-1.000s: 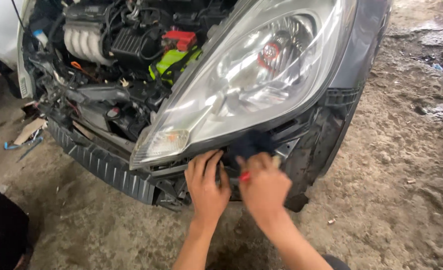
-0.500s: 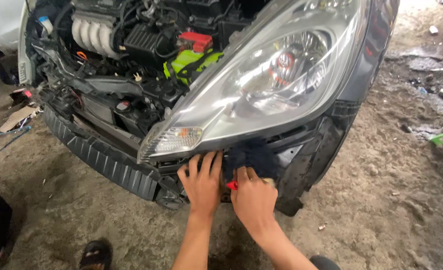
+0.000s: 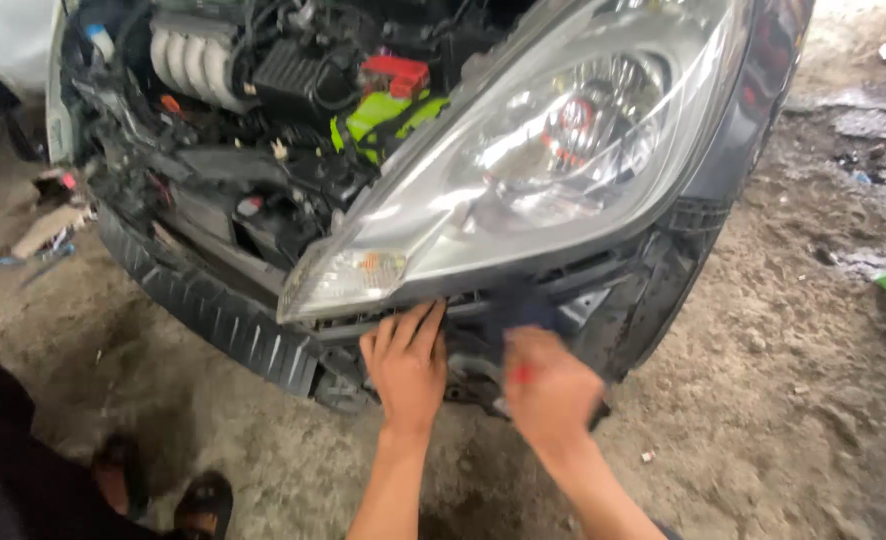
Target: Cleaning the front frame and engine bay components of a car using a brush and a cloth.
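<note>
A large clear headlight (image 3: 523, 190) sits in the stripped front of a car. My left hand (image 3: 408, 362) lies flat under the lamp's lower edge, fingers spread against the black support frame (image 3: 253, 325). My right hand (image 3: 548, 385) is just to its right, blurred, closed around a small tool with a red part (image 3: 521, 373). The tool's tip is hidden in the dark gap beneath the headlight.
The open engine bay (image 3: 283, 90) shows a silver manifold, a red cap and a green part. A dark fender (image 3: 753, 110) borders the lamp on the right. Another person's dark clothing and sandalled feet (image 3: 198, 495) are at lower left. Dirt floor with scraps lies around.
The view has shifted so the car sits a little higher and further right. Both hands stay under the headlight; my right hand has moved slightly and is now blurred.
</note>
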